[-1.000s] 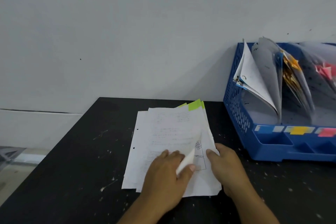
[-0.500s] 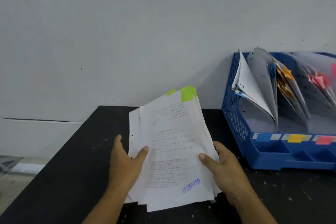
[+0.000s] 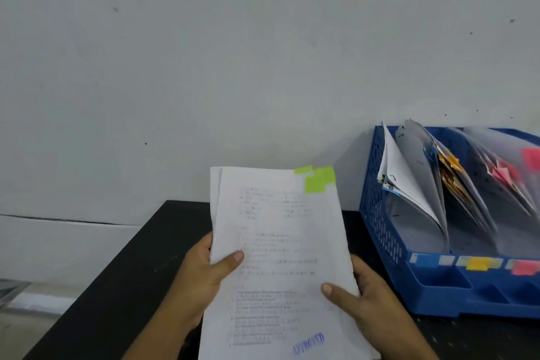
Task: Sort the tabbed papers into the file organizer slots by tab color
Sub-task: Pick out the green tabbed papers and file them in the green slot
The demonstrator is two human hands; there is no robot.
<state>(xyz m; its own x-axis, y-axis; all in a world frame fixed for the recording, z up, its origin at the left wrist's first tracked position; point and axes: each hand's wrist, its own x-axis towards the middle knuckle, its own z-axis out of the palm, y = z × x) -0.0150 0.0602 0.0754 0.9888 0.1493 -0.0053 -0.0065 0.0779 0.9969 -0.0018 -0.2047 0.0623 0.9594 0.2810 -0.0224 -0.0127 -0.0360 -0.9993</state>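
Observation:
I hold a stack of white printed papers (image 3: 280, 245) upright above the black table. Green tabs (image 3: 318, 181) stick out at its top right corner, and a blue stamp shows at the bottom. My left hand (image 3: 201, 280) grips the stack's left edge, thumb on the front sheet. My right hand (image 3: 368, 298) grips the right edge, thumb also on the front. The blue file organizer (image 3: 380, 213) stands at the right, holding papers with blue, orange and pink tabs. Blue, yellow and pink labels (image 3: 479, 263) mark its front ledge.
The black table (image 3: 117, 286) runs to a grey wall behind. The table's left edge slants down toward the lower left, with floor beyond it. The organizer's right part is cut off by the frame.
The paper stack was lying flat on the table under both hands. Both hands have lifted it off the table and raised it upright, straightening it.

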